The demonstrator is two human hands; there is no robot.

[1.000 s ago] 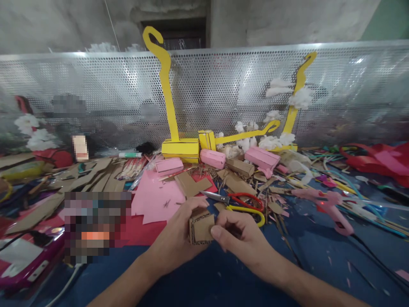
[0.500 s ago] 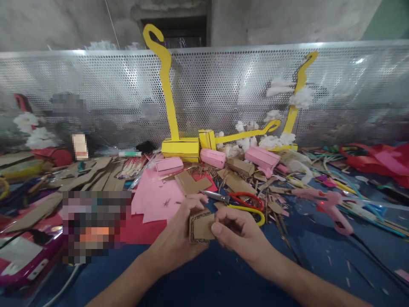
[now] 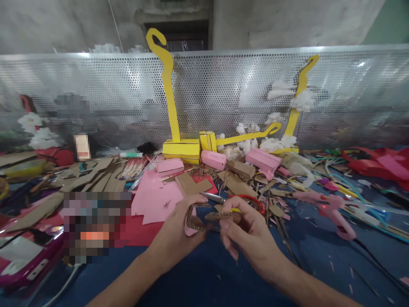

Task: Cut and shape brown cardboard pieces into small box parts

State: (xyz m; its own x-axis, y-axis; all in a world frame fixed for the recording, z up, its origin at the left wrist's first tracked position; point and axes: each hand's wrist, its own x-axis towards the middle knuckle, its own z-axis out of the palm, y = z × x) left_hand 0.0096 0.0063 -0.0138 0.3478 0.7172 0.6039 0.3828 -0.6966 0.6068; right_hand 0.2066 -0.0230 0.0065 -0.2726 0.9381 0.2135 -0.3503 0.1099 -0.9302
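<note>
My left hand (image 3: 182, 228) is wrapped round a folded cardboard box piece (image 3: 192, 217), pink on its outside, with its open side facing right. Between the thumb and fingers of my right hand (image 3: 244, 226) is a small cardboard piece (image 3: 220, 216), its corrugated edge showing. A short gap separates the two cardboard parts. Just behind my hands lie scissors (image 3: 217, 197) with red and yellow handles, partly hidden by my right hand. Pink paper (image 3: 156, 198) lies beyond my left hand.
Small pink boxes (image 3: 213, 159) and yellow hooked shapes on box bases (image 3: 181, 149) stand at the back before a perforated metal panel (image 3: 223, 94). A pink glue gun (image 3: 332, 209) with a cord lies right. Cardboard strips (image 3: 96, 172) and scraps surround the work area.
My right hand has drawn the small cardboard piece away to the right and turned it edge-on. The folded piece in my left hand now shows its open inside.
</note>
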